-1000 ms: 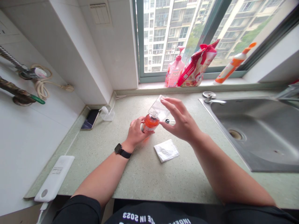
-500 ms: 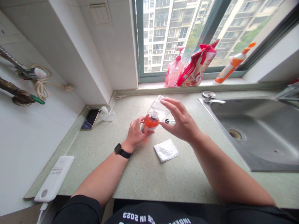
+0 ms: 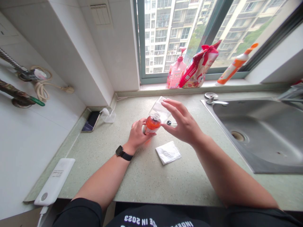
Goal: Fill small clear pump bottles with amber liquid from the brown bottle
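Nearest us, a crumpled white tissue (image 3: 168, 152) lay on the speckled green counter (image 3: 146, 176). Beyond it, our left hand (image 3: 137, 134) curled tight around the small orange bottle (image 3: 151, 124) standing mid-counter, while our right hand (image 3: 183, 124), fingers fanned, pinched a tilted clear plastic container (image 3: 160, 109) over its mouth.

The right hand (image 3: 183, 124) is edging very slightly left, its thumb closing toward the orange bottle (image 3: 151, 124); the whole view is drifting a touch left too. The clear bottle (image 3: 161, 110) is shifting with that hand.
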The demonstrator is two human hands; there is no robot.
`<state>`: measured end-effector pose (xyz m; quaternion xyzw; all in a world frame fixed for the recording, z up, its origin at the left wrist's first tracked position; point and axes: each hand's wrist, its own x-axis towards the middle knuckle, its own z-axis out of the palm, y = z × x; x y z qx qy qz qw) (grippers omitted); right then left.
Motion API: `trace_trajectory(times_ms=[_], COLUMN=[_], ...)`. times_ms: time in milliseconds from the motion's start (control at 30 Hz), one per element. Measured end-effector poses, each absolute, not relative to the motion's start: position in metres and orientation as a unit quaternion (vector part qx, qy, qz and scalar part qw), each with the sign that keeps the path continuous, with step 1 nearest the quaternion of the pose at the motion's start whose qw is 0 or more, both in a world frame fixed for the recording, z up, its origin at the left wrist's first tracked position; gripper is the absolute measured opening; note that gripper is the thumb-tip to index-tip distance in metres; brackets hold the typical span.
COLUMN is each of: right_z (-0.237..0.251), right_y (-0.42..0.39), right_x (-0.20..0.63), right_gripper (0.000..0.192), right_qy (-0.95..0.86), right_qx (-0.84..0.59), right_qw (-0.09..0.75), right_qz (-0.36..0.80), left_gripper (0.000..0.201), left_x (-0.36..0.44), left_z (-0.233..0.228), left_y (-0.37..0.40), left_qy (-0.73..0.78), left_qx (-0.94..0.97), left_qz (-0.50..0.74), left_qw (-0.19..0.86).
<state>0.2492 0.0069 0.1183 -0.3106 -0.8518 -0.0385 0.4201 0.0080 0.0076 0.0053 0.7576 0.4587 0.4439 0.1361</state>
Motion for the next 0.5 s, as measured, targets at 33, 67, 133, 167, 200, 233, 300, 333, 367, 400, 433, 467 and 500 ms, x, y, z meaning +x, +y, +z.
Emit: trace_trajectory(times_ms=[33,67,133,167,200,233,300,333,367,400,433,467,500], right_z=[0.1184,0.1184,0.1184,0.1184,0.1184,0.1184,0.1185,0.1185,0.1186,0.1186,0.1186,0.1186,0.1186], right_y=[0.0068,0.0068,0.0068,0.0067,0.0066,0.0065,0.0062,0.0061,0.0060,0.0060,0.0060,0.0060,0.0061], right_x=[0.2494,0.2495,0.2496,0.2495,0.2493,0.2491,0.2486,0.2484,0.2483,0.2482,0.2482,0.2482,0.2483], right_gripper=[0.091,0.091,0.092,0.092,0.092,0.092,0.092,0.092,0.092,0.092,0.092,0.092,0.091], right_qy=[-0.852,-0.853,-0.854,-0.854,-0.853,-0.853,-0.852,-0.852,-0.851,-0.851,-0.851,-0.851,-0.851], right_qx=[-0.311,-0.312,-0.314,-0.314,-0.313,-0.312,-0.310,-0.309,-0.309,-0.309,-0.310,-0.310,-0.310], right_qw=[0.418,0.417,0.414,0.415,0.416,0.417,0.421,0.422,0.423,0.424,0.424,0.424,0.423], right_qz=[-0.037,-0.036,-0.032,-0.030,-0.029,-0.027,-0.026,-0.025,-0.024,-0.023,-0.023,-0.023,-0.024], left_gripper=[0.080,0.080,0.080,0.080,0.080,0.080,0.080,0.080,0.080,0.080,0.080,0.080,0.081], left_x=[0.0079,0.0078,0.0076,0.0076,0.0075,0.0075,0.0076,0.0076,0.0077,0.0077,0.0077,0.0077,0.0077], left_z=[0.0052,0.0050,0.0047,0.0045,0.0044,0.0043,0.0044,0.0045,0.0046,0.0048,0.0049,0.0049,0.0049], left_y=[0.0075,0.0075,0.0074,0.0074,0.0073,0.0073,0.0073,0.0073,0.0073,0.0073,0.0073,0.0073,0.0073], left_qy=[0.459,0.460,0.461,0.460,0.460,0.459,0.460,0.461,0.461,0.462,0.463,0.463,0.463], left_qx=[0.757,0.757,0.757,0.757,0.757,0.757,0.757,0.757,0.756,0.757,0.757,0.757,0.757], left_qz=[0.443,0.443,0.441,0.442,0.442,0.443,0.443,0.442,0.442,0.440,0.440,0.439,0.439], left_qw=[0.137,0.138,0.141,0.141,0.141,0.141,0.140,0.141,0.141,0.142,0.141,0.140,0.140])
